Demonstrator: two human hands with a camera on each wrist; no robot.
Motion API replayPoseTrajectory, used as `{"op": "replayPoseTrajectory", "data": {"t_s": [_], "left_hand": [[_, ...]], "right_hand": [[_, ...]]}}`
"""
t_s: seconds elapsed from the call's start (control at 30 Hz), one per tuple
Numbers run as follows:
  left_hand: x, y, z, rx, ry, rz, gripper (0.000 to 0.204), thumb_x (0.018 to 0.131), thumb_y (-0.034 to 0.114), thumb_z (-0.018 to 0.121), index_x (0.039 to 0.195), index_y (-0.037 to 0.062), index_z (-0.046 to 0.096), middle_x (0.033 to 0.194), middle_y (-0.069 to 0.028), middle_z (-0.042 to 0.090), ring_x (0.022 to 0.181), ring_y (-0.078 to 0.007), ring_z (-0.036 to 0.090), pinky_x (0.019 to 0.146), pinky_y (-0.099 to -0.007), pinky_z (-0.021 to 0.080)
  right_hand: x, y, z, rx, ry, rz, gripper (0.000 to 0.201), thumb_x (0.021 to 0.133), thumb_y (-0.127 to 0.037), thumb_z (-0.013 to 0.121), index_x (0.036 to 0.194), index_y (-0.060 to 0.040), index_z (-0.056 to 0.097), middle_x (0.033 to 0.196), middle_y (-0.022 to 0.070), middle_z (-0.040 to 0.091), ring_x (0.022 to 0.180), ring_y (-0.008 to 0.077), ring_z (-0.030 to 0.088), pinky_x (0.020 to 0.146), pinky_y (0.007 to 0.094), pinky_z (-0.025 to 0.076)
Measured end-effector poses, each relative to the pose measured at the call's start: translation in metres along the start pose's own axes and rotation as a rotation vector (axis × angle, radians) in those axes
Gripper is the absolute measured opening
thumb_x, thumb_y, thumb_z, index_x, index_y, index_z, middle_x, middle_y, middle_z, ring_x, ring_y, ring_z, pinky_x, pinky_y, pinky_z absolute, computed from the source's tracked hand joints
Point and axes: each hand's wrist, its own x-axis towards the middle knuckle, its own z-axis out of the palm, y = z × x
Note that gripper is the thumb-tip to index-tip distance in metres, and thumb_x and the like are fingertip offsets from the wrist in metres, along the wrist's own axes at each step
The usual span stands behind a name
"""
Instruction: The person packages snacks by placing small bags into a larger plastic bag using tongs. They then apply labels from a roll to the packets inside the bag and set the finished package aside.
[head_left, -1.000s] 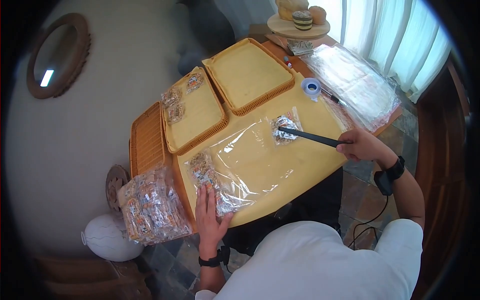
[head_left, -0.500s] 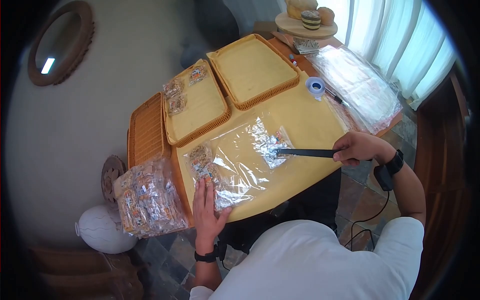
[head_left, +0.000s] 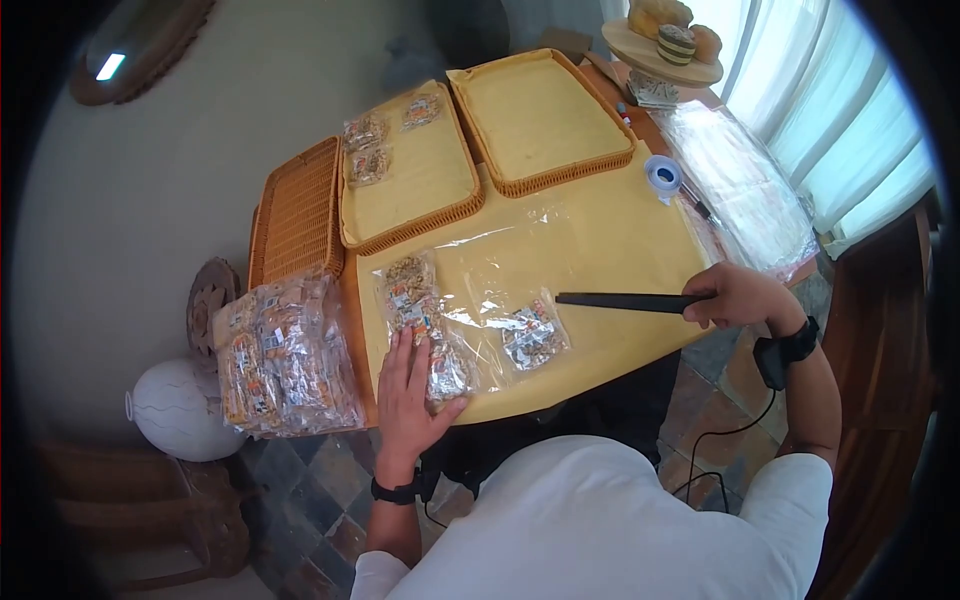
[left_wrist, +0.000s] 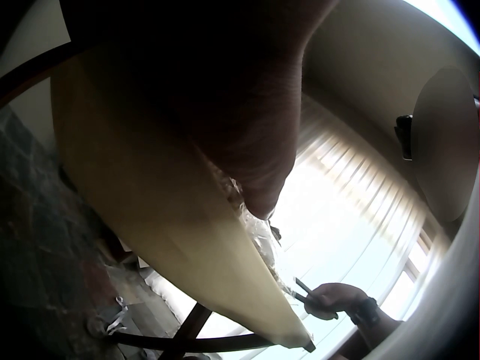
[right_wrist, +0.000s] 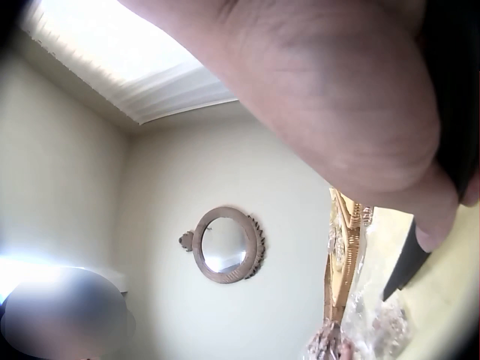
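In the head view my left hand (head_left: 408, 400) lies flat with straight fingers on a large clear plastic bag (head_left: 480, 262), touching the packets (head_left: 410, 290) at its left side. Black tongs (head_left: 630, 301) are gripped in my right hand (head_left: 742, 296), fingers curled round their end. The tips of the tongs are nearly together, just above and right of a small packet (head_left: 532, 335) at the clear bag's right part. The right wrist view shows the dark tongs (right_wrist: 409, 259) below my palm (right_wrist: 337, 97).
Packets are piled (head_left: 290, 355) at the table's left end. Behind stand an empty wicker tray (head_left: 300, 210), a lined tray with several packets (head_left: 410, 205) and another lined tray (head_left: 545, 120). Tape (head_left: 663, 174) and flat plastic bags (head_left: 745, 180) lie at right.
The small packet has moved left and toward the body, away from the tongs' tips. The tongs came nearer the body, then parted from it. My left hand stays on the bag; the head view has shifted.
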Motion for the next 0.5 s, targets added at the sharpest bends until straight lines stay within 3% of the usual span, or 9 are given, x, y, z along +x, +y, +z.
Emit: {"op": "replayPoseTrajectory", "data": {"t_s": [0.1,0.17,0.5], "left_hand": [[0.000,0.000,0.001,0.015,-0.005,-0.001,0.100,0.091,0.063,0.076,0.166,0.0040,0.043,0.175,-0.0244,0.034,0.161,-0.0466,0.033,0.128,-0.0571,0.030],[0.000,-0.001,0.001,0.013,0.001,-0.003,0.101,0.091,0.064,0.076,0.166,0.0041,0.043,0.175,-0.0243,0.034,0.161,-0.0465,0.033,0.128,-0.0572,0.030],[0.000,0.000,0.002,0.010,0.003,-0.010,0.103,0.091,0.067,0.074,0.167,0.0057,0.042,0.176,-0.0232,0.033,0.162,-0.0443,0.032,0.129,-0.0589,0.028]], "right_hand": [[0.008,-0.007,0.009,-0.031,0.058,-0.053,0.023,0.099,-0.024,0.078,0.106,-0.0026,0.079,0.075,-0.0001,0.072,0.063,0.0088,0.066,0.059,0.0284,0.051],[0.013,-0.012,0.011,-0.095,-0.062,-0.087,0.023,0.098,-0.024,0.079,0.106,-0.0022,0.079,0.075,0.0003,0.073,0.064,0.0091,0.067,0.060,0.0285,0.051],[0.022,-0.001,0.008,0.027,-0.111,-0.093,0.019,0.100,-0.020,0.077,0.103,-0.0015,0.079,0.074,-0.0011,0.071,0.062,0.0076,0.064,0.058,0.0275,0.050]]}}
